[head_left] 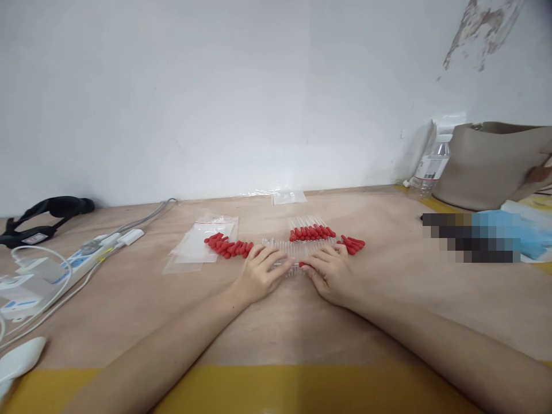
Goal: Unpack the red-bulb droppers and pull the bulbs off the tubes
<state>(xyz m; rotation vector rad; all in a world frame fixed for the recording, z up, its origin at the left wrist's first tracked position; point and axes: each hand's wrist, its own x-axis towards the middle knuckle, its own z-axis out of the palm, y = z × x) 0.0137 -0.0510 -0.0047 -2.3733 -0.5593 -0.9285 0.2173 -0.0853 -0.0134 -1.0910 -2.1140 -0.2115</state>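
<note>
A row of clear glass dropper tubes [297, 248] lies across the middle of the wooden table [388, 287]. My left hand [263, 271] and my right hand [330, 273] meet at the near edge of that row, fingers bent around a tube and a small red bulb between them. Loose red rubber bulbs lie in a pile at the left [226, 245] and a smaller pile at the right [353, 244]. Behind the row sit assembled droppers with red bulbs [311, 231].
Clear zip bags [200, 246] lie left of the bulbs, another [288, 197] by the wall. A power strip with cables [81, 259], a black strap [43, 215] and a white object [19, 357] sit left. A water bottle [433, 164] and beige bag [491, 164] stand right.
</note>
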